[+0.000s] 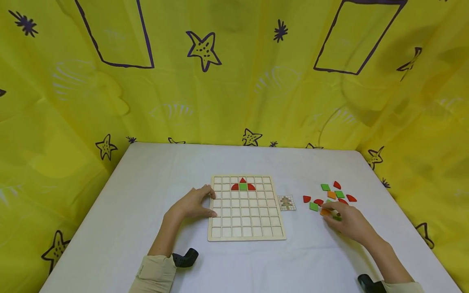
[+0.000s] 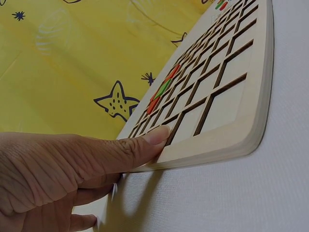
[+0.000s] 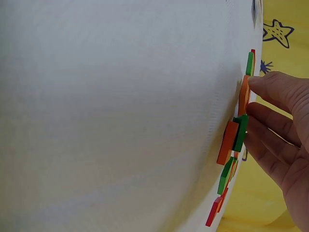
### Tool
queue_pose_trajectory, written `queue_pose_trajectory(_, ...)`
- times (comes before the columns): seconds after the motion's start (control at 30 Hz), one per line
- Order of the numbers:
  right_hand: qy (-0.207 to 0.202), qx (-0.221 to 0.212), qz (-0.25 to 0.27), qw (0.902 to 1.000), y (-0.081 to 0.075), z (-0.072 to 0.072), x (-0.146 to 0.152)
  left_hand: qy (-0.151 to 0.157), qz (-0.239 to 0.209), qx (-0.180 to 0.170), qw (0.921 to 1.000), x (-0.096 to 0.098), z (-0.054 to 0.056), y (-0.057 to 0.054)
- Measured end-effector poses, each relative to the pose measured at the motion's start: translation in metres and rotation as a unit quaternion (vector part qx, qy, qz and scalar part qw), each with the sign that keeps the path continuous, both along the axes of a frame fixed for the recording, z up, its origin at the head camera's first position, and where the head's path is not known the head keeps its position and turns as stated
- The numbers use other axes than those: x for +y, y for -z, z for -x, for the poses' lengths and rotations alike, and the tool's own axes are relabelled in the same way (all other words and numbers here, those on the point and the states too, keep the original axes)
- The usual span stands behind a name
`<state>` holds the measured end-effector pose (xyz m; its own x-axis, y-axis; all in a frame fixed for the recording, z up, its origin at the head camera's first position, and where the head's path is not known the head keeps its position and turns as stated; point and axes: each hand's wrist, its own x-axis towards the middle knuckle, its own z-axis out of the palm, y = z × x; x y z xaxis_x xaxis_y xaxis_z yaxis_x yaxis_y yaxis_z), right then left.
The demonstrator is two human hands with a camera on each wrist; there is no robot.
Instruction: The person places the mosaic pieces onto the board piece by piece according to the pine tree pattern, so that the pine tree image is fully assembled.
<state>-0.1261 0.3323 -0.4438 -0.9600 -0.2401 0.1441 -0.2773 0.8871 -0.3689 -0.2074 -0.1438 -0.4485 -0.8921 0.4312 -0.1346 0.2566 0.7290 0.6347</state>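
Observation:
A wooden grid board lies flat on the white table. Near its top are a red triangle, a green square and two red quarter-circles, one on each side of the square. My left hand rests at the board's left edge. In the left wrist view its thumb lies straight on the rim; the other fingers are partly hidden. My right hand is low over loose pieces at the right, thumb and forefinger pinching an orange piece. A dark green piece is close to its other fingers.
Several loose red, green and orange pieces lie scattered around the right hand. Beside the board's right edge is a small pattern card with a tree-like figure. Yellow printed curtains surround the white table.

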Motion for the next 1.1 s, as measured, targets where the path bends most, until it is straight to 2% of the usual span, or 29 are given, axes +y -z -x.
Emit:
queue_pose_trajectory(0.37, 0.003, -0.002, -0.007, 1.0, 0.006, -0.001, 0.005, 0.002, -0.005, 0.0, 1.0, 0.002, -0.001, 0.001)
queue_pose_trajectory(0.7, 0.006, -0.018, -0.032, 0.9993, 0.005, 0.002, 0.002, 0.008, -0.003, 0.006, 0.9999, 0.0, -0.001, 0.0)
queue_pose_trajectory(0.83, 0.005, -0.025, -0.024, 0.9994, 0.005, 0.004, -0.001, 0.015, -0.002, 0.015, 0.9998, -0.002, 0.0, 0.001)
queue_pose_trajectory(1.1, 0.001, -0.019, -0.013, 0.9997, 0.003, 0.003, -0.008, 0.011, -0.001, 0.013, 0.9998, -0.002, 0.0, 0.0)
